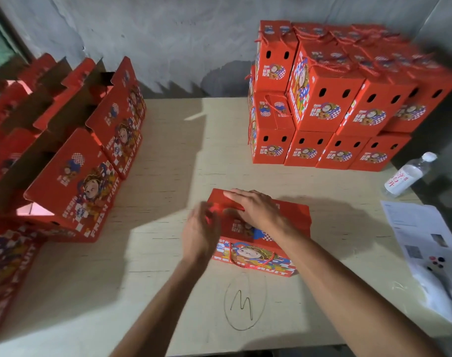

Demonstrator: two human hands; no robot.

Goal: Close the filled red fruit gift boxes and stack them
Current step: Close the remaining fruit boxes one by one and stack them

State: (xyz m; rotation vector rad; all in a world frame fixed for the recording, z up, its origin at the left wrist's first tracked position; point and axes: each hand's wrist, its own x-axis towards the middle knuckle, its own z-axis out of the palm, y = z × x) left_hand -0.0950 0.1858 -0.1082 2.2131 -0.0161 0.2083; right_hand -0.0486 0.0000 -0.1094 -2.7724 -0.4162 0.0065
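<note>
A red fruit gift box [294, 215] stands on the wooden table [168, 176] just in front of me, its cartoon side facing me with a red cord handle hanging down. My right hand [255, 207] lies flat on the box's top flap, fingers stretched to the left. My left hand [200, 231] is at the box's left end, fingers curled at a red cord or flap edge there. A stack of closed red boxes [330, 104] fills the back right of the table, two layers high.
Several open red boxes [72, 161] with raised flaps stand in rows on the left, reaching the near left edge. A clear water bottle [409, 175] lies at the right edge, with white printed papers [425, 238] nearer me. A pencilled circle [244, 301] marks the table.
</note>
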